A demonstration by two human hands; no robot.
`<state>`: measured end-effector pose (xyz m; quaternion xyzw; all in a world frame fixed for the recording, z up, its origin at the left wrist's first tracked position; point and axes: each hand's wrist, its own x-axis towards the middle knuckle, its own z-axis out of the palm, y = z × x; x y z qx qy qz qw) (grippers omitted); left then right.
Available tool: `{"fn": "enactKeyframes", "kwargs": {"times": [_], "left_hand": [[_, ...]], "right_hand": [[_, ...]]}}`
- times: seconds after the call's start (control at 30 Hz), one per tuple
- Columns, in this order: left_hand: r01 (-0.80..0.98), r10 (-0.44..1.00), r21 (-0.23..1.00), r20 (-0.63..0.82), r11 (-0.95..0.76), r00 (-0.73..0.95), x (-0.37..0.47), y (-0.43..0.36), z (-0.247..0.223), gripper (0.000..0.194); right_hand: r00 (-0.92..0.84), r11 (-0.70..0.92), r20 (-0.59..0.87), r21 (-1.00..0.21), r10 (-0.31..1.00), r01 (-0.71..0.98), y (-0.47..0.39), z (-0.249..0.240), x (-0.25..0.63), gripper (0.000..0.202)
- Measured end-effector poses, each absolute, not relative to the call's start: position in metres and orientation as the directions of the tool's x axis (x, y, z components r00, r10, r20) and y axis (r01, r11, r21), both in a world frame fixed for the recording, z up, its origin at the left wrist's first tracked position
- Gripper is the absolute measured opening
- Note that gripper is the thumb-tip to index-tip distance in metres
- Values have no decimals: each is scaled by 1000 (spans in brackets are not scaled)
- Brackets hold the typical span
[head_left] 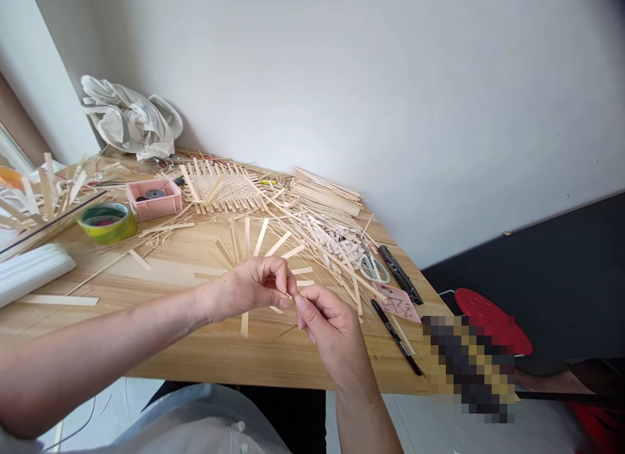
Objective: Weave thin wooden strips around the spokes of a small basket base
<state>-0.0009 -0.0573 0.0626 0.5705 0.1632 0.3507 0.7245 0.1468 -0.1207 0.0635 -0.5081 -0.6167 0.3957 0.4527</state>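
My left hand (pixel 261 281) and my right hand (pixel 329 317) meet near the front of the wooden table (pixel 195 350). Thumb and fingers of both are pinched together on a thin, light strip end (pixel 289 297), mostly hidden by the fingertips. Beneath and behind them, flat pale wooden strips (pixel 261 236) fan out in a radiating shape; its centre is covered by my hands. Farther back lies a woven mat of strips (pixel 224 187).
A pink box (pixel 155 198), a roll of tape (pixel 107 223) and a white case (pixel 34 271) are at the left. Stacked strips (pixel 325 192) lie at the back. Scissors (pixel 374 268), a black cutter (pixel 400 275) and a black pen (pixel 395 337) are at the right.
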Motion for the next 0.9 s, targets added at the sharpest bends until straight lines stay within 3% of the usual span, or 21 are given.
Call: {"fn": "enactKeyframes", "kwargs": {"times": [0.13,0.27,0.4,0.47,0.57,0.7,0.9], "left_hand": [[-347,738,925,126,153,663,-2,-61,67,23],[-292,750,955,153,55,644,-3,-58,69,24],[-94,741,952,287,-292,607,-7,-54,72,16],[30,680,858,383,-512,625,-9,-53,73,6],[126,586,703,465,-700,663,-11,-52,75,15],[207,636,688,455,-696,623,-11,-49,76,17],[128,739,867,324,-482,591,-3,-44,81,11]], "right_hand": [[-77,170,161,-977,984,126,-120,58,142,25],[-91,117,116,-993,989,8,-121,55,140,25],[-74,48,53,-997,996,-60,-122,55,142,26],[-63,28,34,-996,997,-86,-122,57,143,26],[-49,21,26,-994,998,-108,-123,60,143,26],[-33,45,50,-989,998,-139,-126,64,143,24],[-49,131,143,-973,989,-192,-128,72,149,19]]}}
